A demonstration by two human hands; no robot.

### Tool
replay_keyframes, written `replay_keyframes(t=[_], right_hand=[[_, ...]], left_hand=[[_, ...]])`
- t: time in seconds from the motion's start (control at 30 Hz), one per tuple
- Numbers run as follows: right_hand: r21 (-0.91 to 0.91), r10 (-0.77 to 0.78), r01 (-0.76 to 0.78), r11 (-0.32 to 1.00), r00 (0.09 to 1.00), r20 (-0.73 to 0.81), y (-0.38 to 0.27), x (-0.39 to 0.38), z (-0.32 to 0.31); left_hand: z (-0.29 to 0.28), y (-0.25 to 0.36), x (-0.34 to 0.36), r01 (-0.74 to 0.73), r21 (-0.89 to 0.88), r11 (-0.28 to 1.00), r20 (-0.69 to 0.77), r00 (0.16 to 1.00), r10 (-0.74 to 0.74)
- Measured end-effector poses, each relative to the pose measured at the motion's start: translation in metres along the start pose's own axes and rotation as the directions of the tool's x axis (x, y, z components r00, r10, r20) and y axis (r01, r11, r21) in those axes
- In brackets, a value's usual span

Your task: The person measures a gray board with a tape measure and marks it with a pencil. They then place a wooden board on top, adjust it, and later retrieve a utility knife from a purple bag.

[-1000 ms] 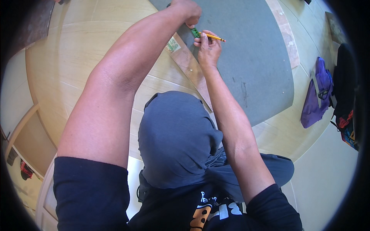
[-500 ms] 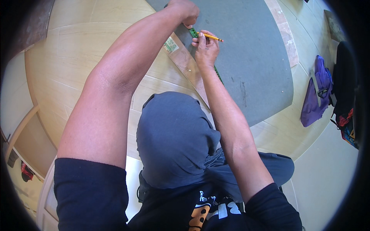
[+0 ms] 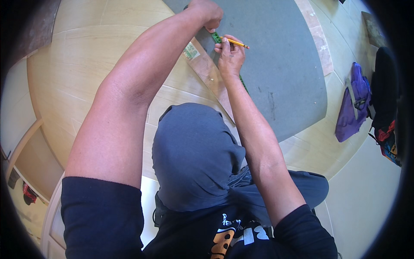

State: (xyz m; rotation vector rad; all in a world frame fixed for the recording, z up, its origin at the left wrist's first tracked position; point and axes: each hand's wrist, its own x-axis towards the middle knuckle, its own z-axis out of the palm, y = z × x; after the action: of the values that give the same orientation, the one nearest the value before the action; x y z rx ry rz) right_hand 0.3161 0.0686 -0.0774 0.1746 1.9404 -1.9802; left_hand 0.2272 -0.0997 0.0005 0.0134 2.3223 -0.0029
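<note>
A green ruler point(image 3: 216, 38) with dark cut-outs or marks lies slantwise on a large grey sheet point(image 3: 284, 64), partly covered by my right wrist. At its far end my left hand point(image 3: 208, 15) is curled closed, fingertips pressed down at the ruler; most of its fingers are hidden. My right hand point(image 3: 230, 58) grips a yellow pencil point(image 3: 236, 42), its point side against the ruler and its back end sticking out to the right.
Beneath the sheet, a brownish board point(image 3: 209, 75) with a green-and-white label point(image 3: 191, 51) shows along its left edge. My grey-clad knee point(image 3: 194, 151) rises close in front. A purple bag point(image 3: 354, 103) and dark bags point(image 3: 384, 95) lie at the right on the tiled floor point(image 3: 108, 47).
The pencil has tilted very slightly, its back end a little lower. Both hands otherwise stay in place at the ruler.
</note>
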Motion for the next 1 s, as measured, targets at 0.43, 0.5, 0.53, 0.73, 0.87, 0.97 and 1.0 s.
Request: replay_keyframes(t=[0.43,0.5,0.53,0.73,0.87,0.97,1.0], right_hand=[[0.018,-0.002,0.002,1.0,1.0,0.014,-0.001,0.001,-0.001],[0.015,0.004,-0.004,1.0,1.0,0.013,-0.001,0.001,-0.001],[0.014,0.013,-0.013,1.0,1.0,0.009,-0.001,0.001,0.0],[0.133,0.19,-0.192,0.972,0.981,0.029,-0.018,0.006,-0.005],[-0.464,-0.09,0.11,0.879,0.994,0.066,-0.034,0.001,-0.037],[-0.677,0.015,0.149,0.72,0.973,0.23,-0.031,-0.021,-0.061],[-0.703,-0.047,0.222,0.676,0.965,0.259,-0.028,-0.029,-0.068]], left_hand=[[0.005,-0.002,0.005,-0.02,0.008,1.0,-0.009,1.0,0.02],[0.004,-0.001,0.006,-0.007,0.001,1.0,0.0,1.0,0.007],[0.004,-0.002,0.005,-0.002,-0.005,1.0,-0.002,1.0,0.002],[0.006,-0.004,-0.001,-0.023,-0.027,0.999,-0.018,1.0,0.023],[0.01,-0.005,-0.004,-0.083,-0.066,0.994,-0.084,0.993,0.078],[0.008,-0.002,-0.001,-0.036,-0.027,0.999,0.012,0.999,0.036],[0.007,-0.002,-0.001,-0.049,0.011,0.999,0.006,0.999,0.049]])
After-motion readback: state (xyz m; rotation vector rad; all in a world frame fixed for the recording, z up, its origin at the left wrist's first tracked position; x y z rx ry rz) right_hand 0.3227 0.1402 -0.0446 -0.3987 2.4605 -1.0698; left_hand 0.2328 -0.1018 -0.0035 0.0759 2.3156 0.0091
